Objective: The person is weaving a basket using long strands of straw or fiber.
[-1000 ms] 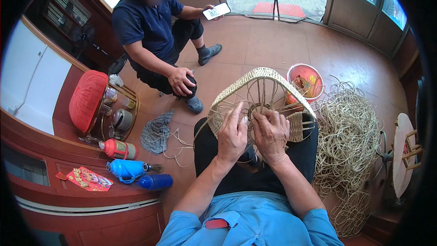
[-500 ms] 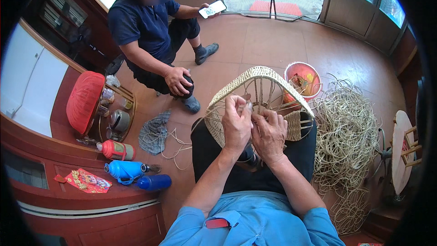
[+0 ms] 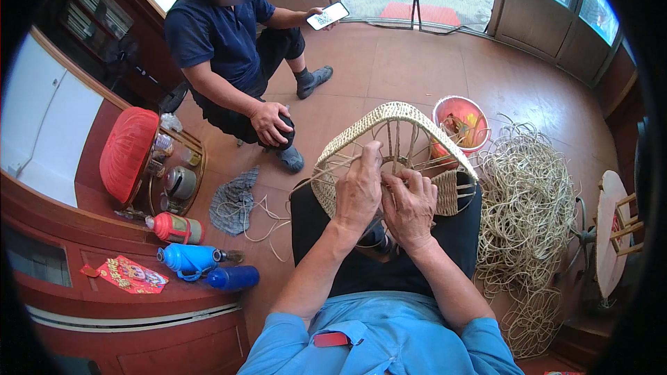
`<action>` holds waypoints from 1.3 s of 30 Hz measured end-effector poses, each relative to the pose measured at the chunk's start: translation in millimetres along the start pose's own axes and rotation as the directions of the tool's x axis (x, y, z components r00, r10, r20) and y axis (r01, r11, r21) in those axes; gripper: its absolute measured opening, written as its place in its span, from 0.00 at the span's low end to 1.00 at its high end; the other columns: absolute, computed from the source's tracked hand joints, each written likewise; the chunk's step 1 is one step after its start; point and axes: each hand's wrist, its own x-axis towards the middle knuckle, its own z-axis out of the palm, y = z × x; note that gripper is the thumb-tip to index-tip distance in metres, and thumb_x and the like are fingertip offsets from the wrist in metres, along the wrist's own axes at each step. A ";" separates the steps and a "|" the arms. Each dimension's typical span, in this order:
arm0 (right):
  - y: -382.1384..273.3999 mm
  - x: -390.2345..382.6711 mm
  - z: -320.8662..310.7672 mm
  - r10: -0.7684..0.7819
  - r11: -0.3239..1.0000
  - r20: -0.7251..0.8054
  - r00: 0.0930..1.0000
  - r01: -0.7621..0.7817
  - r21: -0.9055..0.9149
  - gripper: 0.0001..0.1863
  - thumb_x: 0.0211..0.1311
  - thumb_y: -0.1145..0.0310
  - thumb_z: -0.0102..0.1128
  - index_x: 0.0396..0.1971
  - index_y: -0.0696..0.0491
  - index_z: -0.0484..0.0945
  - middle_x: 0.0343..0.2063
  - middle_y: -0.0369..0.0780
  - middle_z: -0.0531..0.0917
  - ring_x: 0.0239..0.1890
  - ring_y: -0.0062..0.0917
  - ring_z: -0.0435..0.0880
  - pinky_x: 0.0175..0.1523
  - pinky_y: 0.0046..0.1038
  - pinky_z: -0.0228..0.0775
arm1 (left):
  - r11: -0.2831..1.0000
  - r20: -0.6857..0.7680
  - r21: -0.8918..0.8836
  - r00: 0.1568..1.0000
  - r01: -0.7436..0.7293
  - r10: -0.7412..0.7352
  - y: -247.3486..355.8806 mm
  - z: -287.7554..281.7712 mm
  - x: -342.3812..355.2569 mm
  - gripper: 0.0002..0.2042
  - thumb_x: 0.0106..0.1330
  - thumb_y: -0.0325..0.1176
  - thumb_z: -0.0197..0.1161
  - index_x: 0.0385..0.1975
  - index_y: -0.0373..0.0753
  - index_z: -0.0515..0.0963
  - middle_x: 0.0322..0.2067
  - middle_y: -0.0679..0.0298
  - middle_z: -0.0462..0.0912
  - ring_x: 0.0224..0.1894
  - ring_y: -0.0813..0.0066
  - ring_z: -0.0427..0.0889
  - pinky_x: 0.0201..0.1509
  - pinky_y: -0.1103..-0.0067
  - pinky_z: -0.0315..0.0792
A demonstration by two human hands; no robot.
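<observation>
A partly woven basket (image 3: pixel 397 112) of pale cord rests across my dark-trousered lap, its braided band arching over bare upright stakes. At the middle of the weave, my left hand (image 3: pixel 359 191) is closed with its fingers bent over the stakes. Right beside it, my right hand (image 3: pixel 410 201) pinches at the same spot, fingers curled and thumb pressed in. What lies between the fingertips is too small and hidden to make out. A loose cord (image 3: pixel 267 226) trails down to the floor on the left.
A large heap of cord (image 3: pixel 524 208) covers the floor at right, near a red bucket (image 3: pixel 461 119) and a round wooden stool (image 3: pixel 611 236). Bottles, including a blue flask (image 3: pixel 187 260), line the left. Opposite sits a person (image 3: pixel 222 55) holding a phone (image 3: pixel 327 16).
My left hand has turned and lowered slightly, its raised thumb and fingertips now folded down over the stakes. My right hand stays nearly in place. The person's phone has tilted a little.
</observation>
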 end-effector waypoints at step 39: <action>1.1 23.0 4.1 -0.053 0.878 -0.036 0.998 0.064 0.475 0.06 0.67 0.75 0.71 0.41 0.53 0.83 0.41 0.43 0.89 0.47 0.44 0.87 0.52 0.42 0.74 | 0.187 -0.240 0.722 0.495 0.666 -0.835 -338.1 -351.3 -325.2 0.24 0.73 0.50 0.66 0.53 0.34 0.88 0.52 0.45 0.91 0.57 0.45 0.90 0.61 0.55 0.80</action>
